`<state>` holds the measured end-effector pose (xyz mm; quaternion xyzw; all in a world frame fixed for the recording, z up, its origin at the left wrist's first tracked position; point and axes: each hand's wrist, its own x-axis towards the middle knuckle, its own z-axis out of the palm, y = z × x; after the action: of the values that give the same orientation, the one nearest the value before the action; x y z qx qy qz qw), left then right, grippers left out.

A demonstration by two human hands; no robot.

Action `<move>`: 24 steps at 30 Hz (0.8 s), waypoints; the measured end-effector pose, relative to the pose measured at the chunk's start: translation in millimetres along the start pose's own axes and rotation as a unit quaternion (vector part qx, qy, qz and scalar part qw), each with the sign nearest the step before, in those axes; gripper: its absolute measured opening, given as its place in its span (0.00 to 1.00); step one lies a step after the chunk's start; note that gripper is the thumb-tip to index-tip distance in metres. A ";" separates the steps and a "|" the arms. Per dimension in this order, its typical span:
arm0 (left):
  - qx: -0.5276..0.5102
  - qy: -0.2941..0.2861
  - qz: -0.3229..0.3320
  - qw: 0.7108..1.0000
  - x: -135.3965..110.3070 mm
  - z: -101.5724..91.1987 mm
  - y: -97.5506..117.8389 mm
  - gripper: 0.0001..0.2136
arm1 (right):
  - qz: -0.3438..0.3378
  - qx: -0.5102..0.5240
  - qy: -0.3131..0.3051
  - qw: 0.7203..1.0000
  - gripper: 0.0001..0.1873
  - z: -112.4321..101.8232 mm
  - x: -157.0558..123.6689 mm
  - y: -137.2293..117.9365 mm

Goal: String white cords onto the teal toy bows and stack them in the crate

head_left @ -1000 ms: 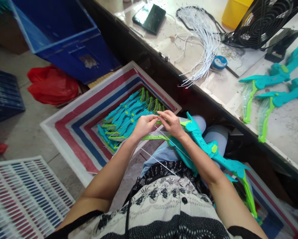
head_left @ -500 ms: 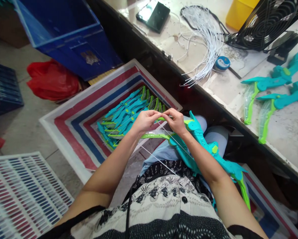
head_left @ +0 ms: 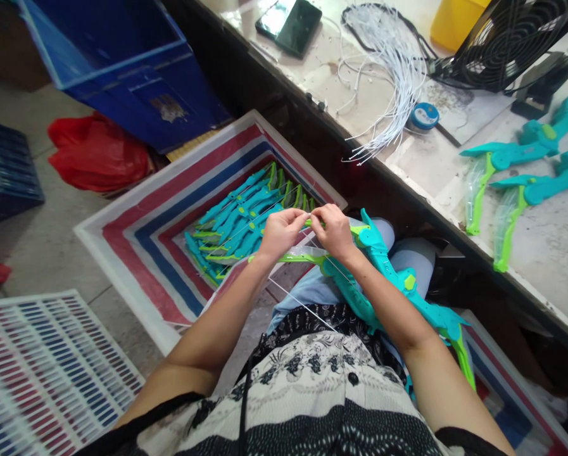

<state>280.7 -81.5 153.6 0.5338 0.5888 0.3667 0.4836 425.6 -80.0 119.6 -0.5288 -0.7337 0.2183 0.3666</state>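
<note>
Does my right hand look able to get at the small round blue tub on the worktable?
Probably, with a reach: nothing covers the small round blue tub. Loose thin white cords lie beside it, though, and the right hand is busy pinching close by the left hand.

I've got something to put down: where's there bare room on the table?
The table looks bare between the round blue tin, the teal pieces and its front edge, and again right of the lower piece's green end. It's crowded where white strings spread beside the black fan.
</note>
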 end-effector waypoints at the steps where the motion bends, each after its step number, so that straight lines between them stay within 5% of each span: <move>1: 0.017 0.013 0.018 1.000 -0.9 1.6 -0.9 0.14 | 0.015 -0.024 0.005 1.000 0.09 -0.2 0.7 1.3; 7: 0.096 0.048 0.057 0.993 -3.6 11.6 -3.9 0.11 | 0.089 -0.064 0.003 0.994 0.08 -1.4 9.7 8.2; 12: 0.085 0.013 0.079 0.993 -10.1 -13.5 1.0 0.11 | -0.011 -0.040 0.011 0.999 0.07 -29.4 -7.3 6.3; 16: 0.095 0.246 0.026 0.964 -44.1 -70.0 -22.8 0.10 | 0.064 -0.127 0.055 0.988 0.17 -91.0 -76.3 25.1; 17: 0.114 0.262 -0.013 0.958 -57.6 -79.2 -33.4 0.10 | 0.099 -0.166 0.052 0.980 0.21 -105.8 -100.0 30.4; 18: 0.151 0.208 -0.042 0.965 -72.3 -83.0 -44.3 0.09 | 0.129 -0.202 0.037 0.970 0.25 -118.1 -124.0 34.6; 20: 0.214 0.004 -0.018 0.977 -101.7 -70.4 -62.8 0.09 | 0.166 -0.255 -0.014 0.952 0.31 -132.4 -167.1 39.1; 22: 0.222 -0.172 0.116 0.953 -123.8 -33.8 -72.5 0.09 | 0.178 -0.282 -0.054 0.941 0.35 -134.2 -196.3 39.3; 24: 0.244 -0.246 0.287 0.893 -131.8 14.7 -73.2 0.14 | 0.177 -0.288 -0.064 0.939 0.35 -129.7 -207.9 38.5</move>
<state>269.8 -224.1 103.8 0.8540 0.3431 0.1918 0.3408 584.8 -270.0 110.9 -0.7181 -0.6816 0.0920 0.1062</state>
